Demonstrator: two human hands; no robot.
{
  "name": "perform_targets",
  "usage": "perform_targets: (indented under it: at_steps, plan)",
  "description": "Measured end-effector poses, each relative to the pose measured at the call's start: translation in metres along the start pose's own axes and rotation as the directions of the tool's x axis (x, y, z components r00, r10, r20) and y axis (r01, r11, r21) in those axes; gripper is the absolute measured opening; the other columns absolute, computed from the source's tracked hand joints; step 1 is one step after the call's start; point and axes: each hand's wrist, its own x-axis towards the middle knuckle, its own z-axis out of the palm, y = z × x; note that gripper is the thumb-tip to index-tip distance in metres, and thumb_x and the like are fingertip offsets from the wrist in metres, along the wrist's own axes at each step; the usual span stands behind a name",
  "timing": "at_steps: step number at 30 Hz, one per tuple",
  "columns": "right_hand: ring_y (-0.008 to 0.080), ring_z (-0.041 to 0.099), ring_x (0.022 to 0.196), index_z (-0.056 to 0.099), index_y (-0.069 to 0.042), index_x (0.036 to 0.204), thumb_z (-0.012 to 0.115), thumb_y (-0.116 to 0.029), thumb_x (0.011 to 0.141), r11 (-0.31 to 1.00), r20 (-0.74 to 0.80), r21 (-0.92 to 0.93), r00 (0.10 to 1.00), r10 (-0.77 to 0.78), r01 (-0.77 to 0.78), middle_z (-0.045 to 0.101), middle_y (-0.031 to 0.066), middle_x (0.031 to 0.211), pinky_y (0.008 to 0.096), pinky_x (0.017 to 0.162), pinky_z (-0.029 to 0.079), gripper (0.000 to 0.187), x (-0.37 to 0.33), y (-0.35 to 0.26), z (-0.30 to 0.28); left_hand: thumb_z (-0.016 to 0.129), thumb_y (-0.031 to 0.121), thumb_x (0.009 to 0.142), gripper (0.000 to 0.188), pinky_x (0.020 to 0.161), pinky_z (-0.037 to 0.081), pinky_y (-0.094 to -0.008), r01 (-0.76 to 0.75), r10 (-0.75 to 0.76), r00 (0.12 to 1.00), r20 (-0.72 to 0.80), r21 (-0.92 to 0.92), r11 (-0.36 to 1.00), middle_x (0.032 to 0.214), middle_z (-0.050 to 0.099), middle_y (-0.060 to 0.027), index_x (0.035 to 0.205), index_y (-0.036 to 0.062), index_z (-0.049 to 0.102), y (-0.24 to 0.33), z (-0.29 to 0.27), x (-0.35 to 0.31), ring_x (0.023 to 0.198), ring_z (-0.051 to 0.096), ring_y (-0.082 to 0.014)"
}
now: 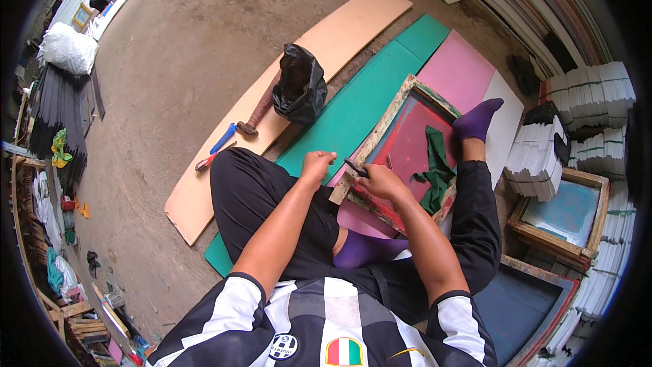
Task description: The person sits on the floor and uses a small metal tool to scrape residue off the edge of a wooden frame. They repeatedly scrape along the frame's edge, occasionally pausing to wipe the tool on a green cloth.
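Frame (pixel 407 153) of worn wood, red mesh; right hand (pixel 382 181) grips dark tool (pixel 356 168), left hand (pixel 318 164) fisted.

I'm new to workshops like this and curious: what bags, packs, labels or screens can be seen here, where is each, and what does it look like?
Black bag: plastic, crumpled, on the tan board, ahead of the left hand.
White sack: bulging, far left.
Printing screen: wood frame, red mesh, green cloth on it, at the right hand.
Second screen: wood frame, pale blue mesh, right.
Paper stacks: white bundles, far right.
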Motion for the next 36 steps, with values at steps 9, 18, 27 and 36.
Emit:
perform_targets:
  at_steps: [9, 18, 27, 36]
  plan:
    - [0.0212, 0.07, 0.069, 0.067, 0.007, 0.096, 0.069, -0.025, 0.096, 0.936, 0.124, 0.245, 0.966, 0.228, -0.253, 0.069, 0.0123, 0.075, 0.0391, 0.065, 0.054, 0.032, 0.008, 0.085, -0.003, 0.079, 0.034, 0.084, 0.029, 0.082, 0.056, -0.0484, 0.006, 0.235, 0.935, -0.265, 0.674, 0.738, 0.099, 0.074, -0.0185, 0.093, 0.0063, 0.079, 0.032, -0.008, -0.025, 0.094, 0.072, -0.0377]
    - [0.0235, 0.071, 0.072, 0.069, 0.006, 0.095, 0.069, -0.026, 0.093, 0.956, 0.176, 0.128, 0.954, 0.242, -0.266, 0.072, 0.0135, 0.078, 0.0415, 0.069, 0.055, 0.032, 0.02, 0.077, -0.015, 0.076, 0.047, 0.087, 0.044, 0.081, 0.056, -0.0454, -0.376, 0.397, 0.912, 0.105, 0.602, 0.705, 0.106, 0.074, -0.0162, 0.108, 0.0094, 0.08, 0.025, 0.023, -0.048, 0.093, 0.072, -0.0358]
    - [0.0208, 0.07, 0.067, 0.069, 0.004, 0.099, 0.069, -0.028, 0.093, 0.903, 0.386, 0.19, 0.875, 0.291, -0.384, 0.071, 0.0094, 0.081, 0.0372, 0.055, 0.054, 0.033, 0.028, 0.056, -0.052, 0.078, 0.046, 0.085, 0.045, 0.081, 0.057, -0.0437, -0.37, 0.354, 0.923, 0.154, 0.61, 0.7, 0.103, 0.075, -0.0129, 0.111, 0.0097, 0.079, 0.025, 0.03, -0.055, 0.094, 0.073, -0.0316]
    - [0.0362, 0.074, 0.081, 0.069, 0.003, 0.099, 0.065, -0.027, 0.091, 0.926, 0.069, -0.06, 0.924, 0.376, -0.372, 0.074, 0.0214, 0.089, 0.0491, 0.07, 0.058, 0.031, 0.019, 0.049, -0.018, 0.079, 0.046, 0.085, 0.044, 0.081, 0.057, -0.044, -0.352, 0.335, 0.931, 0.147, 0.611, 0.71, 0.103, 0.075, -0.0135, 0.111, 0.0099, 0.079, 0.025, 0.032, -0.055, 0.094, 0.073, -0.0325]
